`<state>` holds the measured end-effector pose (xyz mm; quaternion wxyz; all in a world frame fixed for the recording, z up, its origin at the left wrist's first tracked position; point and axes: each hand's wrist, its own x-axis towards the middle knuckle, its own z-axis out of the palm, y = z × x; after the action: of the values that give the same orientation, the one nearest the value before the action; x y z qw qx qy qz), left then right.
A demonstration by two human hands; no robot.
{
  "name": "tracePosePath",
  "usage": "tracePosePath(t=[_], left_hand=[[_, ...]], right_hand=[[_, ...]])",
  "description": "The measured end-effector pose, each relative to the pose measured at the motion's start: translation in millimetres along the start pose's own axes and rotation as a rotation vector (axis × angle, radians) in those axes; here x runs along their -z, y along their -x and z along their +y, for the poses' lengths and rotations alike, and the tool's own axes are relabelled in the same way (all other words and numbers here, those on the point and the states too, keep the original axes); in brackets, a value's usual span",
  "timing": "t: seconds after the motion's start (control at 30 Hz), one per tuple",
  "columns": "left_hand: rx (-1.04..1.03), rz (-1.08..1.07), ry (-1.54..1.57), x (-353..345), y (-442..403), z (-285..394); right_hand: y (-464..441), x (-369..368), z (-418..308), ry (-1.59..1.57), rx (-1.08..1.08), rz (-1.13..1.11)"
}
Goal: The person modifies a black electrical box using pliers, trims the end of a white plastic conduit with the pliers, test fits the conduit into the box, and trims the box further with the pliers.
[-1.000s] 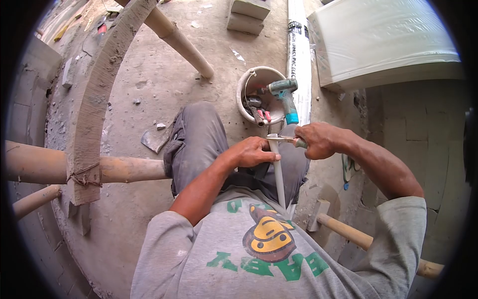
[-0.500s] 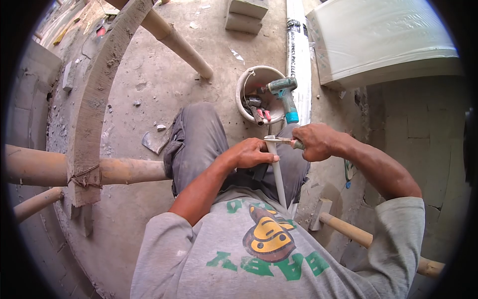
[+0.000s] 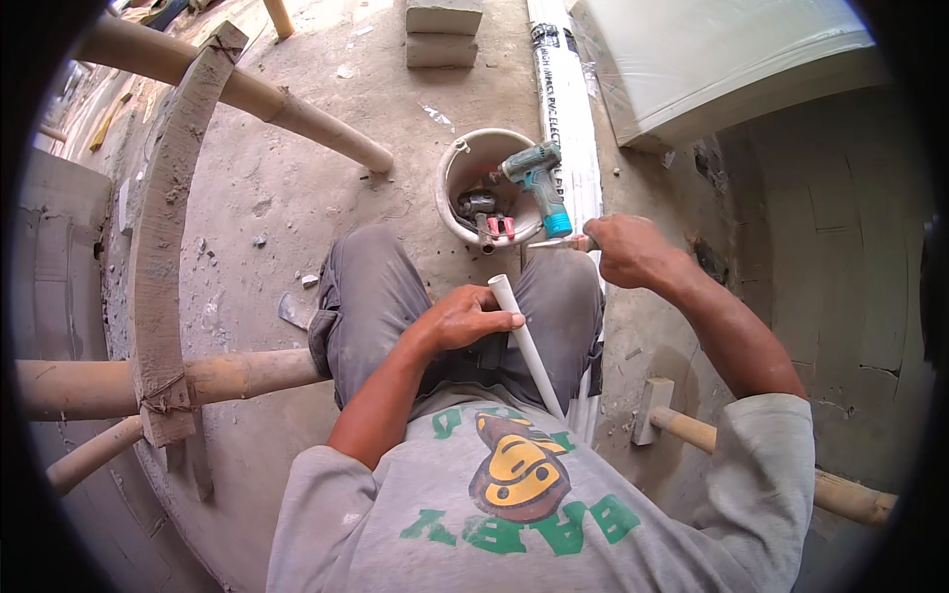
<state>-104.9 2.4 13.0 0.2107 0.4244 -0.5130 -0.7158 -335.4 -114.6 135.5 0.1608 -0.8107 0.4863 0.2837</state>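
My left hand (image 3: 462,318) grips a white plastic pipe (image 3: 535,358) just below its open upper end, thumb across the front. The pipe slants down between my legs to my shirt. My right hand (image 3: 634,252) is closed round the handle of a slim metal hand tool (image 3: 556,242), its flat end pointing left over my right knee. The tool is apart from the pipe; whether it is a knife or pliers I cannot make out. Beyond it, a teal cordless drill (image 3: 539,186) rests at the rim of a white bucket (image 3: 447,203).
A hammer (image 3: 478,204) and red-handled tools (image 3: 501,227) lie inside the bucket. Wrapped white conduit (image 3: 566,119) runs beside it. Grey blocks (image 3: 442,49) stand ahead. Wooden poles (image 3: 297,119) and a rough plank (image 3: 158,237) stand left; another pole (image 3: 692,431) lies right.
My right hand has drawn the tool off the pipe's upper end, up and forward. My left hand still grips the pipe, now lower in view. The view has shifted slightly.
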Motion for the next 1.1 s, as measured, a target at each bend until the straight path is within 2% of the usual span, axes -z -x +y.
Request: tracePosePath(t=[0.1,0.2,0.23,0.27,0.3,0.33,0.4,0.47,0.5,0.57,0.63,0.67,0.7,0.8,0.9,0.97,1.1], left_hand=[[0.042,0.0,0.037,-1.1,7.7,15.1],[0.019,0.038,-0.015,-4.2,11.1,23.4],[0.017,0.047,-0.037,-3.9,10.2,24.3],[0.025,0.052,-0.067,-3.0,9.3,24.2],[0.037,0.057,-0.093,-2.2,9.0,23.8],[0.049,0.064,-0.116,-1.5,9.3,23.0],[0.048,0.115,-0.138,-2.1,11.8,24.2],[0.022,0.184,-0.146,-2.7,13.6,30.6],[-0.008,0.287,-0.1,0.6,11.2,21.7],[-0.073,0.493,-0.002,7.9,1.0,-11.7],[-0.051,0.66,0.298,18.5,-8.4,-26.5],[-0.045,0.742,0.448,23.3,-11.6,-27.5],[-0.04,0.782,0.444,26.1,-13.5,-23.0],[-0.038,0.893,0.418,26.7,-22.8,-13.5],[0.0,0.918,0.276,30.0,-25.0,-19.1],[0.064,0.897,0.147,35.1,-28.0,-24.4],[0.052,0.979,0.052,41.4,-19.8,-10.1]], right_hand=[[-15.4,-42.0,58.2,-0.181,-0.212,0.297],[-61.3,-129.5,108.1,-0.595,-0.374,-0.051],[-78.8,-176.5,118.5,-1.105,-0.583,-0.129],[-88.2,-211.1,119.3,-1.417,-0.631,-0.249],[-84.3,-221.2,89.6,-1.148,-0.585,-0.155],[-86.5,-237.3,85.6,-1.056,-0.458,-0.171],[-89.3,-257.6,71.9,-1.251,-0.608,-0.007],[-79.7,-244.9,62.2,-1.063,-0.51,0.544],[-72.3,-234.1,57.7,-0.947,-0.454,0.814],[-23.5,-164.0,16.1,-0.973,-0.339,0.978],[19.2,-122.1,-37.1,-0.928,0.018,0.856],[25.7,-127.0,-62.2,-0.904,0.123,0.804],[29.1,-129.8,-81.5,-0.873,0.227,0.759],[33.1,-129.7,-107.4,-1.202,0.016,0.392],[30.7,-127.5,-117.9,-1.203,0.118,0.499],[31.7,-113.8,-124.5,-1.096,0.094,0.516],[28.4,-114.9,-145.9,-0.905,0.05,0.478]])
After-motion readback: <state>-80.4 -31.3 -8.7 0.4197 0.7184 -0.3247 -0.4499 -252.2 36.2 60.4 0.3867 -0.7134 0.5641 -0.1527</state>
